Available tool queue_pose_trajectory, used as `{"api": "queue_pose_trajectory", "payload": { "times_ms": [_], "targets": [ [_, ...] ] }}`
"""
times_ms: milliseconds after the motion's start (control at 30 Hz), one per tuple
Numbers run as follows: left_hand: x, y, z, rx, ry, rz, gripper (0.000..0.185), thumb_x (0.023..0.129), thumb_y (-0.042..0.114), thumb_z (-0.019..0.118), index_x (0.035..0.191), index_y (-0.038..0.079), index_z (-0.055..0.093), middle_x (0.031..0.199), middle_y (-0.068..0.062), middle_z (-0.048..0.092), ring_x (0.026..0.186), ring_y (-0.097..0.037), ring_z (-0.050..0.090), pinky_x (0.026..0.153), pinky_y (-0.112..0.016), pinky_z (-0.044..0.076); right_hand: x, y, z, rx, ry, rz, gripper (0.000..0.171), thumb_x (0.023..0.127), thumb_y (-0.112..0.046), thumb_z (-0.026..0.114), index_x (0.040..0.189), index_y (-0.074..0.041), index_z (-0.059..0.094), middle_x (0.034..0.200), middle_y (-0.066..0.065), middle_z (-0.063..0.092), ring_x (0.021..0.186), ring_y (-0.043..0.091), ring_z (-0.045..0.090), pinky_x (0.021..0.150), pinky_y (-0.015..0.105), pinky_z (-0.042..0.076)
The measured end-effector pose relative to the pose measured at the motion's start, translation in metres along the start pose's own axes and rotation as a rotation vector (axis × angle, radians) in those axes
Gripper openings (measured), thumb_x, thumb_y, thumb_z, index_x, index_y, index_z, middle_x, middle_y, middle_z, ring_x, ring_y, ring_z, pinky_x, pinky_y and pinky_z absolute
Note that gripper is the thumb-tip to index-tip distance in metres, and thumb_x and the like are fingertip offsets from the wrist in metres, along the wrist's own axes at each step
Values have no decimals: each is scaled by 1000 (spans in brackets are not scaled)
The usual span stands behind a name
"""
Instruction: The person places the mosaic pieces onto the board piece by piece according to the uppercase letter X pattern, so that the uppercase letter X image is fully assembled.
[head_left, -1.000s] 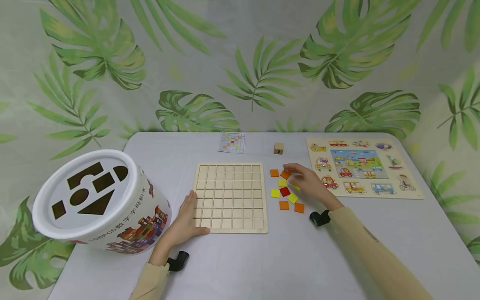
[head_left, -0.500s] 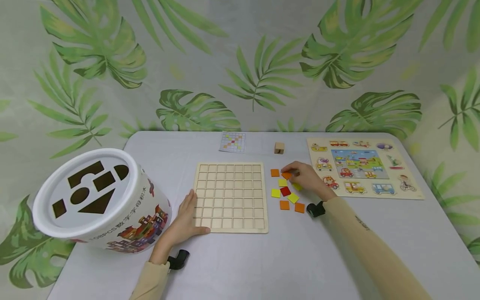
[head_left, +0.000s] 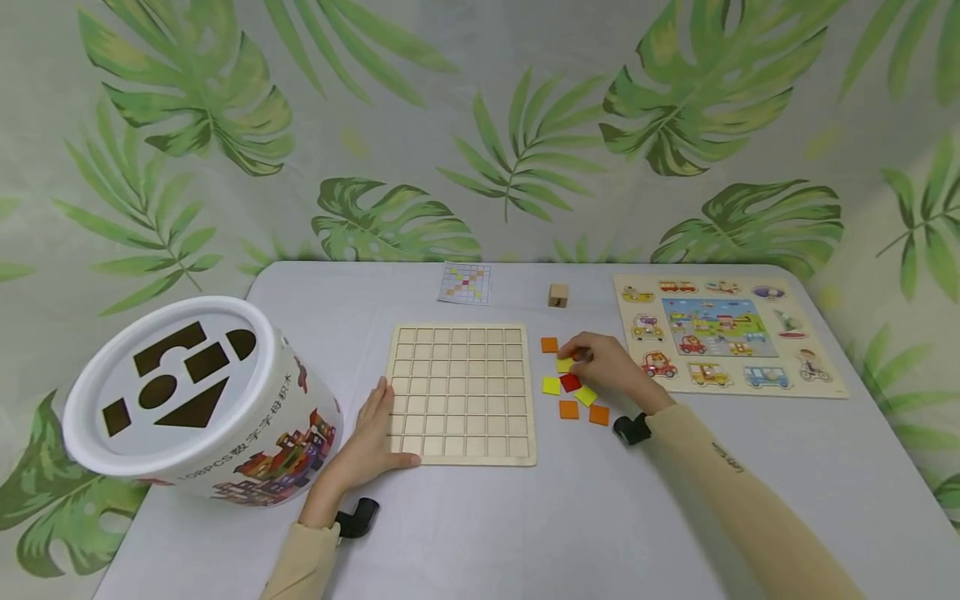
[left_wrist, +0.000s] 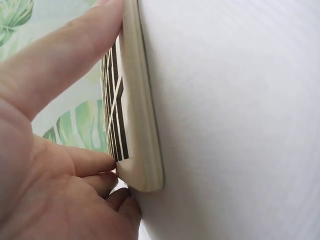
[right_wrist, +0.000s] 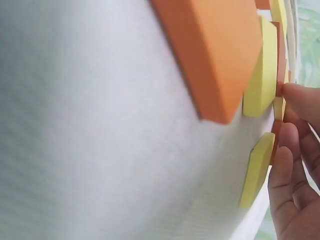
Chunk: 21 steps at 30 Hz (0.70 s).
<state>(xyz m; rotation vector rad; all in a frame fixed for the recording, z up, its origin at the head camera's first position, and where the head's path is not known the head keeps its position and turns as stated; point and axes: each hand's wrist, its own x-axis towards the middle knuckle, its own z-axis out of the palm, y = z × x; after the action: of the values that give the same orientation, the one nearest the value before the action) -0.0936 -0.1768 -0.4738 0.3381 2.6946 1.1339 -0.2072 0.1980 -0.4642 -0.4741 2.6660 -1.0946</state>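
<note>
A wooden grid board (head_left: 459, 396) lies on the table. At its lower left corner rests my left hand (head_left: 366, 442), fingers along the left side and thumb on the near edge. The left wrist view shows the extended thumb (left_wrist: 65, 55) and the board's edge (left_wrist: 145, 120) close up. My right hand (head_left: 611, 364) is over the loose tiles, with curled fingers and thumb about an orange tile (right_wrist: 275, 142), mostly hidden from the head view. Close by lie a yellow tile (head_left: 565, 365), a red tile (head_left: 571, 382) and another orange tile (head_left: 549, 344).
A large white bucket (head_left: 315, 425) with shape cutouts in its lid stands left. Behind the board lie a pattern card (head_left: 465, 283) and a small wooden block (head_left: 558, 295). A vehicle puzzle board (head_left: 705, 377) lies at the right, beyond the right hand.
My right hand has closed its fingers at the upper orange tile and shifted slightly left and nearer, covering that tile and part of a yellow one. The left hand stays on the board.
</note>
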Motion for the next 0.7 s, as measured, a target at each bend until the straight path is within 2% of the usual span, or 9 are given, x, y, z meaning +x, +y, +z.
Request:
{"api": "queue_pose_trajectory", "payload": {
  "times_ms": [233, 467, 700],
  "targets": [
    [0, 0, 0, -8, 1, -9, 113, 61, 21, 82, 138, -13, 6, 147, -22, -6, 132, -38, -6, 103, -54, 5, 3, -5, 1, -64, 25, -40, 18, 78, 1, 64, 95, -4, 67, 89, 7, 59, 78, 21, 49, 71, 32, 44],
    [1, 1, -1, 13, -20, -25, 114, 62, 22, 82, 139, -12, 4, 147, -21, -8, 133, -36, -8, 103, -53, 3, 5, -10, 1, -113, -6, 0, 18, 78, -5, 67, 97, -6, 66, 91, 5, 58, 80, 21, 48, 74, 32, 44],
    [0, 0, -1, 10, -17, -23, 114, 62, 22, 82, 139, -11, 5, 147, -20, -8, 133, -36, -8, 103, -53, 4, 8, -14, 2, -169, -13, -13, 18, 77, -9, 69, 95, -7, 65, 87, 4, 58, 79, 21, 48, 72, 32, 42]
  ]
}}
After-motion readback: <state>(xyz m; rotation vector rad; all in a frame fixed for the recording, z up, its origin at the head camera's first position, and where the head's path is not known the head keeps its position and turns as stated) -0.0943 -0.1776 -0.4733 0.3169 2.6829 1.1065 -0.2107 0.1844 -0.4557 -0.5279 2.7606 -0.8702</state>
